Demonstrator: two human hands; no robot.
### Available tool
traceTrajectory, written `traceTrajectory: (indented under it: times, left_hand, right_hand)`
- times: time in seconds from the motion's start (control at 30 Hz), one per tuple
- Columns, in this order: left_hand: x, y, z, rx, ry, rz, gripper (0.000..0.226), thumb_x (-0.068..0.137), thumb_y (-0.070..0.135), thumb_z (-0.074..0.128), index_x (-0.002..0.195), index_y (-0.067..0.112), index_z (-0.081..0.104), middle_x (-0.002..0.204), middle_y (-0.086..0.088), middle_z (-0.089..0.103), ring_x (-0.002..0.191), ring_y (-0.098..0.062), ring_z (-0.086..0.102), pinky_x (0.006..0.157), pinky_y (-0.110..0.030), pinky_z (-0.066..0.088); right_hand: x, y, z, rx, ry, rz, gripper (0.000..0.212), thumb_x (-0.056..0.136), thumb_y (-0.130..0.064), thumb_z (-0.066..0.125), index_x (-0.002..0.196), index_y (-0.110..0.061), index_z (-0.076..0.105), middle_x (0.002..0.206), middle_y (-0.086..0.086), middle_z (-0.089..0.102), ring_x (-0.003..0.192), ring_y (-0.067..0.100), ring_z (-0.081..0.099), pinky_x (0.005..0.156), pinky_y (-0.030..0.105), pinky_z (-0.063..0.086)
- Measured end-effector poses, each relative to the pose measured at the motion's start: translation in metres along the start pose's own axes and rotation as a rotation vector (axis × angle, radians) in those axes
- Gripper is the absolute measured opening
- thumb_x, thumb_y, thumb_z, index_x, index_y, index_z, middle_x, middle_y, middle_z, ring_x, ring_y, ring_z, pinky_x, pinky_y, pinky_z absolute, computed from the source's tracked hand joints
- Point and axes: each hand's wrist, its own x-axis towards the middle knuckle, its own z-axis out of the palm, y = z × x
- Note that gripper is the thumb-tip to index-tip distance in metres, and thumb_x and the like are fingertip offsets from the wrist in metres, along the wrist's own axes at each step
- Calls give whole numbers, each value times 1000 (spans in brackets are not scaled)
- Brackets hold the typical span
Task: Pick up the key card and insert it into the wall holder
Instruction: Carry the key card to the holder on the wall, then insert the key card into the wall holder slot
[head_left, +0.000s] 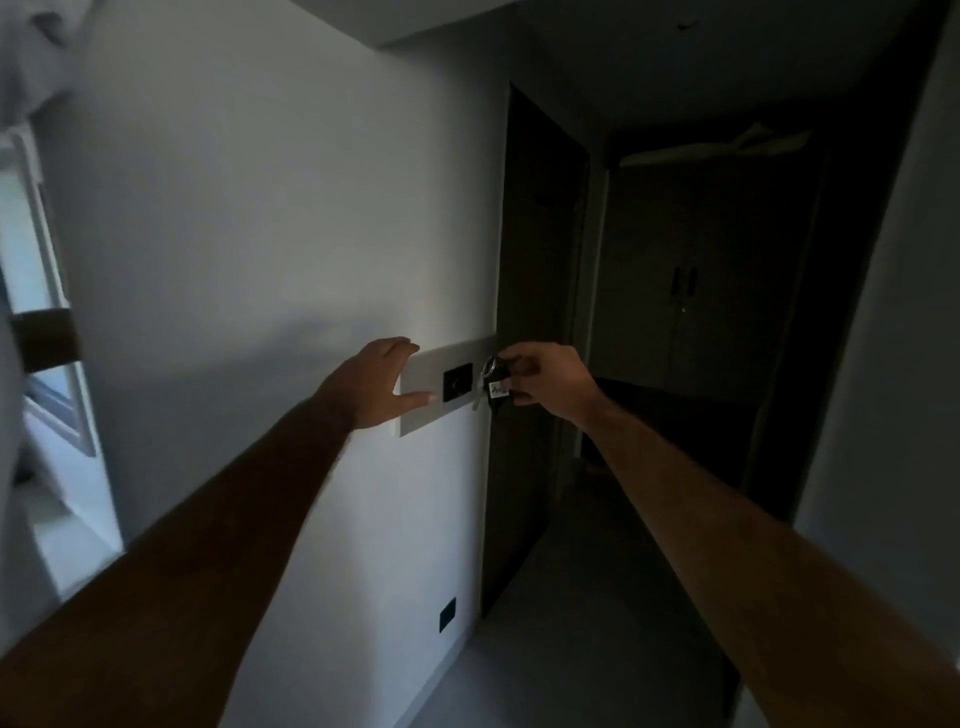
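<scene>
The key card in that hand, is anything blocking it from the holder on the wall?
Nothing visible. The right hand holds the key card at the wall holder's right end; the left hand rests farther left.
</scene>
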Motion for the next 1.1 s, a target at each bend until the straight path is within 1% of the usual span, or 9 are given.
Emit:
traceTrajectory:
  times: [0.07, 0.17, 0.33, 0.57, 0.67, 0.73, 0.8, 0.9, 1.1]
  left_hand:
    - [14, 8, 15, -8, 3, -18, 89, 82, 66, 65, 151, 15, 40, 159, -7, 40, 147, -24, 35, 119, -37, 30]
    - [34, 19, 32, -18, -7, -43, 90, 82, 67, 66, 150, 15, 40, 159, -8, 40, 146, -25, 36, 120, -40, 32]
    - [68, 25, 52, -14, 0, -50, 88, 83, 62, 68, 151, 14, 40, 159, -8, 39, 147, -25, 35, 121, -38, 30]
    - [120, 10, 72, 14, -15, -52, 90, 83, 66, 65, 154, 17, 36, 162, -6, 35, 150, -23, 31, 122, -38, 28]
    - [146, -5, 81, 31, -10, -46, 93, 83, 67, 65, 155, 17, 34, 163, -6, 33, 151, -22, 29, 123, -37, 26]
    - [163, -16, 85, 41, -10, -46, 94, 82, 68, 64, 155, 17, 34, 163, -7, 33, 151, -23, 29, 124, -38, 26]
    - [180, -29, 88, 51, -17, -60, 95, 82, 70, 63, 155, 17, 33, 164, -7, 33, 151, -24, 29, 124, -40, 26]
    - [207, -49, 93, 67, -4, -61, 96, 81, 72, 63, 154, 17, 34, 163, -8, 34, 151, -24, 30, 123, -38, 25]
    - [248, -78, 117, 84, 57, -39, 93, 80, 71, 64, 152, 17, 39, 160, -7, 40, 148, -23, 34, 121, -35, 26]
  right_hand:
    - [11, 16, -13, 15, -4, 3, 43, 90, 7, 63, 129, -11, 61, 108, 2, 70, 78, 3, 70, 62, 17, 60]
    - [27, 41, -28, 43, -9, 2, 42, 89, 4, 66, 128, -12, 62, 114, 8, 70, 89, 11, 71, 65, 18, 62]
    - [56, 84, -39, 42, -19, -33, 39, 89, -1, 67, 125, -15, 63, 114, 7, 70, 101, 18, 71, 78, 30, 63]
    - [115, 127, -37, 87, 6, -59, 37, 86, 2, 70, 118, -16, 67, 101, 2, 72, 92, 16, 73, 70, 28, 64]
    - [148, 137, -32, 140, 15, -61, 38, 86, 6, 69, 116, -16, 67, 91, -7, 70, 83, 10, 72, 62, 22, 62]
    - [169, 142, -28, 137, 9, -66, 37, 85, 6, 69, 113, -18, 68, 91, -9, 70, 81, 7, 71, 60, 19, 60]
    - [192, 147, -24, 110, -2, -84, 36, 85, 4, 69, 112, -19, 69, 98, -5, 71, 87, 8, 72, 63, 20, 61]
    - [229, 156, -17, 116, 18, -103, 33, 85, 3, 70, 112, -17, 69, 107, 5, 73, 95, 15, 72, 71, 31, 65]
    - [283, 176, 0, 136, 29, -123, 34, 84, 4, 71, 114, -13, 69, 107, 11, 73, 95, 20, 72, 76, 38, 65]
